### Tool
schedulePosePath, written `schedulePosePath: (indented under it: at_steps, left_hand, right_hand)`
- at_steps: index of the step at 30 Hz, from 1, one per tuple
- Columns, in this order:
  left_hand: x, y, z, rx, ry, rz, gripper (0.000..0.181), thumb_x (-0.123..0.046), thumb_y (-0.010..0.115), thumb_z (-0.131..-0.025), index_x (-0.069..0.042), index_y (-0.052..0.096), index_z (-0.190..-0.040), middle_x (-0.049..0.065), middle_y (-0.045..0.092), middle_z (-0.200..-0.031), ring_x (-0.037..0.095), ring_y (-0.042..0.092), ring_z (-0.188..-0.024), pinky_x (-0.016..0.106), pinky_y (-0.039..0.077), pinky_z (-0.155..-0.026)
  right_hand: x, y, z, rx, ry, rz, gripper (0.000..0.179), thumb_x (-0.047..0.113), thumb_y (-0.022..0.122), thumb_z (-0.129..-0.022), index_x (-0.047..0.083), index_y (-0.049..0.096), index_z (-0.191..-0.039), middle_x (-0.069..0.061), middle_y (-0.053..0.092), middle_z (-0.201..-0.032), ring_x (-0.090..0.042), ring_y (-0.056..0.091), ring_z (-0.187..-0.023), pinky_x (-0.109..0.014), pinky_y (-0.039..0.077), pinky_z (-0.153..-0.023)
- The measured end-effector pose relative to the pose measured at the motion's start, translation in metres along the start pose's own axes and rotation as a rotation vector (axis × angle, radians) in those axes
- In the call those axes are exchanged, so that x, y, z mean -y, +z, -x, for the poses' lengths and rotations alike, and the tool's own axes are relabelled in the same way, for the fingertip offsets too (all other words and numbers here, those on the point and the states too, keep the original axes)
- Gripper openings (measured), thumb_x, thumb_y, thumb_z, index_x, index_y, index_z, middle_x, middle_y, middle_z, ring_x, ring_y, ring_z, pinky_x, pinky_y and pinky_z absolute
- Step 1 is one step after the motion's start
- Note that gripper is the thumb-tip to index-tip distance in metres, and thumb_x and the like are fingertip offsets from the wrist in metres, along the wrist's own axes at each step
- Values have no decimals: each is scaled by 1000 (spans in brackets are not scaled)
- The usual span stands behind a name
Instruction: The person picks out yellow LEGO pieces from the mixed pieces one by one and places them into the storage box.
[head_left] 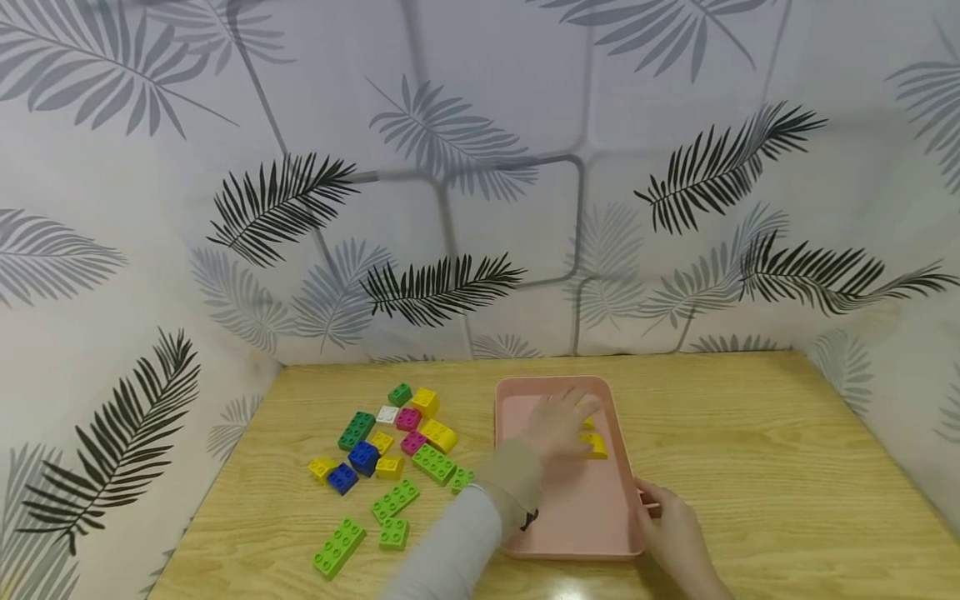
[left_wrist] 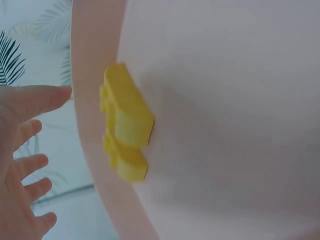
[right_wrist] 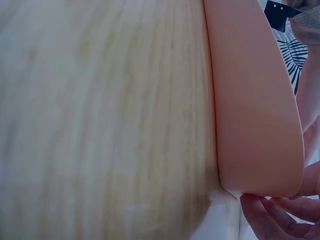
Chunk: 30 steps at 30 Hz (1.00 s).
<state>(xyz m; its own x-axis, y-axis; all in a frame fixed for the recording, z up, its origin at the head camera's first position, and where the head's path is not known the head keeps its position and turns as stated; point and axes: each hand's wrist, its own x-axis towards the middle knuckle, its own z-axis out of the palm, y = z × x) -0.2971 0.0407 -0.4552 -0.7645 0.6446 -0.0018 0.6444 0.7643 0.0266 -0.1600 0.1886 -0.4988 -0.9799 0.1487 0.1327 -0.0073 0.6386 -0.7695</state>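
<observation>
A pink tray (head_left: pixel 566 546) lies on the table, with yellow toy bricks (head_left: pixel 596 447) near its right wall. My left hand (head_left: pixel 558 427) is over the tray beside these bricks, slightly blurred, its fingers spread and nothing held. In the left wrist view two yellow bricks (left_wrist: pixel 131 117) lie close together near the tray wall, and the fingers (left_wrist: pixel 37 165) are apart from them. At the tray's front right corner my right hand (head_left: pixel 672 529) grips the rim. The right wrist view shows its fingers (right_wrist: pixel 262 215) at the outside of that corner.
Left of the tray, loose toy bricks are scattered: light green (head_left: pixel 339 547), dark green (head_left: pixel 356 430), blue (head_left: pixel 364 457), magenta (head_left: pixel 414 442), yellow (head_left: pixel 425 403) and white (head_left: pixel 387 415). The wooden table (head_left: pixel 750 467) extends right of the tray. A leaf-patterned curtain (head_left: pixel 480 225) hangs behind.
</observation>
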Motion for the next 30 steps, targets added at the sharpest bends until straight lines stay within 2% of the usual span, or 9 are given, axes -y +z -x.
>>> schedulePosePath:
  at_steps: [4, 9, 11, 16, 23, 30]
  left_hand:
    - [15, -6, 7, -14, -62, 27, 63, -38, 61, -84, -27, 36, -140, -2, 32, -146, 20, 24, -136, 40, 31, -105]
    - [35, -9, 20, -35, -143, 57, 58, -39, 59, -85, -24, 40, -138, 0, 24, -150, 22, 17, -138, 45, 19, -110]
    - [42, -10, 26, -41, -172, 90, 57, -39, 58, -86, -22, 42, -137, 2, 19, -151, 22, 11, -139, 46, 9, -112]
    - [66, -10, 42, -100, -230, 133, 61, -39, 59, -85, -21, 38, -139, 5, 18, -152, 24, 8, -140, 47, 4, -112]
    - [100, -14, 73, -152, -255, 118, 63, -38, 57, -86, -15, 36, -140, 11, 21, -150, 30, 12, -138, 52, 6, -110]
    - [130, -16, 110, -223, -354, 97, 64, -38, 62, -83, -16, 39, -139, 14, 27, -147, 33, 20, -136, 57, 10, -108]
  right_hand:
    - [0, 0, -1, 7, 9, -1, 32, -5, 54, -81, -15, 56, -112, -24, 63, -87, -28, 64, -72, -34, 54, -63]
    - [2, -1, 0, 14, 27, -4, 33, -5, 54, -82, -15, 55, -113, -23, 63, -87, -28, 64, -72, -33, 54, -63]
    - [3, -2, 0, 18, 27, -3, 33, -5, 54, -82, -16, 55, -113, -24, 63, -87, -28, 64, -72, -34, 54, -63]
    - [4, -2, -1, 26, 26, 9, 33, -4, 55, -82, -16, 54, -113, -24, 63, -87, -29, 64, -73, -35, 54, -63]
    - [2, -2, -1, 23, 16, 25, 34, -6, 55, -81, -16, 55, -113, -24, 63, -87, -29, 64, -73, -35, 54, -63]
    - [3, -2, -1, 24, 13, 31, 33, -6, 54, -81, -16, 55, -113, -24, 63, -87, -29, 64, -73, -36, 54, -64]
